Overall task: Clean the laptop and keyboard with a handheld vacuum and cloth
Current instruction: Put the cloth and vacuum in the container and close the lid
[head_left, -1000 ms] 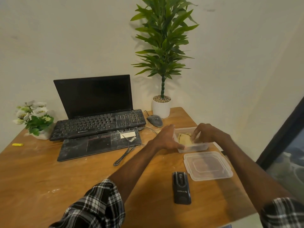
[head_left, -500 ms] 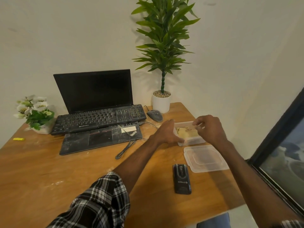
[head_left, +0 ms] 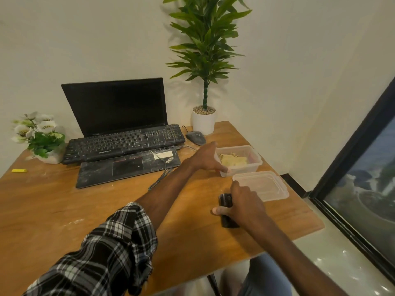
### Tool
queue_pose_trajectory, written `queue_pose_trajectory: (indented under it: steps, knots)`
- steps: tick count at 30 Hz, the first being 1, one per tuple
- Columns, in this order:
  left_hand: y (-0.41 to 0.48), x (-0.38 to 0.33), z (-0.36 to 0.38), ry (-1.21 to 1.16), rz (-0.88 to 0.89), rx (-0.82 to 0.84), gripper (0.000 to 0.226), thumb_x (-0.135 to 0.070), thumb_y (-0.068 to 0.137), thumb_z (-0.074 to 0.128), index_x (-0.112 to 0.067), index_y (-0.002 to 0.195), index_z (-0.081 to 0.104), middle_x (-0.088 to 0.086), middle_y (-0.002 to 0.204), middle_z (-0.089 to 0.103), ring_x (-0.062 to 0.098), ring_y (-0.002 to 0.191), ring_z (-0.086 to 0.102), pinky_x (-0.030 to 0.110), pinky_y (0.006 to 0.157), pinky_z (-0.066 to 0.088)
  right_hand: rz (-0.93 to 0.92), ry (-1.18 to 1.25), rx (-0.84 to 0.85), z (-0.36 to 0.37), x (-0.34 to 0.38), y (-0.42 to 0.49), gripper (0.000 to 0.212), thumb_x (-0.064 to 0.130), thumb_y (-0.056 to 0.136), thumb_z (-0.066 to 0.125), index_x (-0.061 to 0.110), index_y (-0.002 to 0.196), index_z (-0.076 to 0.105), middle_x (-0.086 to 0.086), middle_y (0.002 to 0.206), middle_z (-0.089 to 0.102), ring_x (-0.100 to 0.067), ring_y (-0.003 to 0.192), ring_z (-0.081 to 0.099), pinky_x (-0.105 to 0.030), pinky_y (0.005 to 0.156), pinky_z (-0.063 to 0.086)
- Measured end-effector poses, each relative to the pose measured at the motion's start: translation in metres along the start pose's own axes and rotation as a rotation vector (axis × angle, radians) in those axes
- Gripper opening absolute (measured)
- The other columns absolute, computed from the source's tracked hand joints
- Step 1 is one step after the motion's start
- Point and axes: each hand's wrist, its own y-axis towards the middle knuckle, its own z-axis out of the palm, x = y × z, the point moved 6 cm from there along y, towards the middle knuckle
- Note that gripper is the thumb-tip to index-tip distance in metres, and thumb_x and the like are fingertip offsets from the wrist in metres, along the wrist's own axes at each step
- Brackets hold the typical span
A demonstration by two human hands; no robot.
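Note:
A black laptop [head_left: 119, 107] stands open at the back of the wooden desk [head_left: 64, 210], with a black external keyboard [head_left: 124, 143] lying across its own keys. A yellow cloth [head_left: 234, 160] lies inside a clear plastic box [head_left: 255, 165]. My left hand [head_left: 208, 158] holds the box's near-left corner. A small black handheld vacuum [head_left: 226, 202] lies flat near the front right edge. My right hand [head_left: 243, 207] covers most of it, thumb on its left side and fingers curled over it.
The box's clear lid [head_left: 261, 185] lies just right of the vacuum. A grey mouse [head_left: 195, 137] and a tall potted plant [head_left: 204, 120] stand at the back right, a flower pot [head_left: 40, 142] at the left. A cable [head_left: 160, 178] trails from the laptop.
My right hand has left the box and come down onto the vacuum near the front edge. My left hand stays at the box. The camera view shifted slightly.

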Motion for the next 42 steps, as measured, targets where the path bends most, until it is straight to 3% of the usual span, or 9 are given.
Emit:
queue_pose_trajectory:
  steps: [8, 10, 14, 19, 23, 29, 35, 38, 42]
  knots:
    - [-0.033, 0.039, -0.023, 0.094, -0.028, 0.006, 0.108, -0.053, 0.068, 0.092, -0.011, 0.153, 0.040, 0.009, 0.151, 0.048, 0.026, 0.131, 0.049, 0.042, 0.106, 0.047, -0.070, 0.171, 0.037, -0.037, 0.005, 0.002, 0.054, 0.050, 0.074, 0.084, 0.026, 0.113, 0.055, 0.007, 0.096, 0.064, -0.009, 0.082, 0.064, -0.029, 0.073, 0.059]
    - [-0.045, 0.053, -0.030, 0.079, -0.052, 0.004, 0.106, -0.053, 0.066, 0.094, -0.014, 0.150, 0.042, 0.007, 0.145, 0.050, 0.023, 0.125, 0.050, 0.043, 0.103, 0.050, -0.125, 0.278, -0.016, -0.054, 0.005, 0.009, 0.059, 0.041, 0.075, 0.086, 0.024, 0.122, 0.057, 0.005, 0.105, 0.069, -0.008, 0.083, 0.066, -0.026, 0.070, 0.059]
    - [-0.072, 0.071, -0.040, 0.091, -0.064, 0.028, 0.107, -0.049, 0.068, 0.093, -0.014, 0.154, 0.039, 0.005, 0.146, 0.048, 0.022, 0.126, 0.048, 0.041, 0.103, 0.049, -0.287, 0.274, -0.151, -0.078, 0.012, 0.036, 0.063, 0.028, 0.076, 0.086, 0.022, 0.133, 0.061, -0.002, 0.121, 0.070, -0.019, 0.099, 0.068, -0.039, 0.082, 0.060]
    - [-0.102, 0.081, -0.046, 0.145, -0.049, 0.115, 0.116, -0.053, 0.065, 0.094, -0.016, 0.157, 0.033, 0.003, 0.150, 0.047, 0.019, 0.124, 0.047, 0.032, 0.097, 0.044, -0.491, 0.183, 0.009, -0.062, 0.048, 0.070, 0.061, 0.014, 0.076, 0.086, 0.021, 0.132, 0.063, 0.000, 0.126, 0.068, -0.015, 0.108, 0.063, -0.024, 0.082, 0.047]
    - [-0.118, 0.080, -0.041, 0.109, -0.042, 0.140, 0.115, -0.050, 0.068, 0.094, -0.017, 0.158, 0.031, 0.002, 0.153, 0.044, 0.020, 0.130, 0.045, 0.039, 0.107, 0.047, -0.574, 0.097, 0.140, -0.038, 0.076, 0.082, 0.055, 0.013, 0.073, 0.088, 0.021, 0.124, 0.070, 0.004, 0.117, 0.070, -0.011, 0.101, 0.064, -0.015, 0.075, 0.046]
    - [-0.127, 0.080, -0.036, 0.057, -0.046, 0.100, 0.118, -0.051, 0.066, 0.095, -0.017, 0.159, 0.031, 0.002, 0.154, 0.043, 0.021, 0.133, 0.045, 0.041, 0.109, 0.047, -0.606, 0.042, 0.209, -0.005, 0.085, 0.079, 0.050, 0.012, 0.071, 0.088, 0.023, 0.117, 0.074, 0.007, 0.112, 0.072, -0.010, 0.100, 0.065, -0.025, 0.087, 0.055]
    - [-0.131, 0.080, -0.035, 0.052, -0.033, 0.087, 0.116, -0.053, 0.068, 0.093, -0.020, 0.159, 0.030, 0.000, 0.155, 0.041, 0.019, 0.134, 0.043, 0.042, 0.111, 0.045, -0.424, 0.470, -0.118, -0.061, 0.026, 0.063, 0.028, 0.020, 0.077, 0.087, 0.022, 0.103, 0.076, 0.007, 0.098, 0.075, 0.003, 0.082, 0.068, -0.014, 0.078, 0.056]
    - [-0.131, 0.081, -0.033, 0.087, -0.033, 0.092, 0.117, -0.056, 0.068, 0.091, -0.023, 0.160, 0.027, -0.001, 0.158, 0.036, 0.020, 0.138, 0.037, 0.043, 0.112, 0.041, -0.178, 0.331, -0.216, -0.070, -0.038, 0.059, 0.027, 0.031, 0.077, 0.087, 0.020, 0.099, 0.077, 0.007, 0.097, 0.074, -0.004, 0.085, 0.068, -0.028, 0.085, 0.055]
    - [-0.128, 0.078, -0.028, 0.094, -0.045, 0.089, 0.120, -0.060, 0.067, 0.090, -0.022, 0.161, 0.027, 0.000, 0.160, 0.033, 0.021, 0.141, 0.034, 0.040, 0.111, 0.041, 0.059, 0.097, -0.095, -0.049, -0.094, 0.052, 0.059, 0.052, 0.069, 0.087, 0.027, 0.120, 0.069, -0.001, 0.120, 0.068, -0.023, 0.107, 0.063, -0.039, 0.093, 0.050]
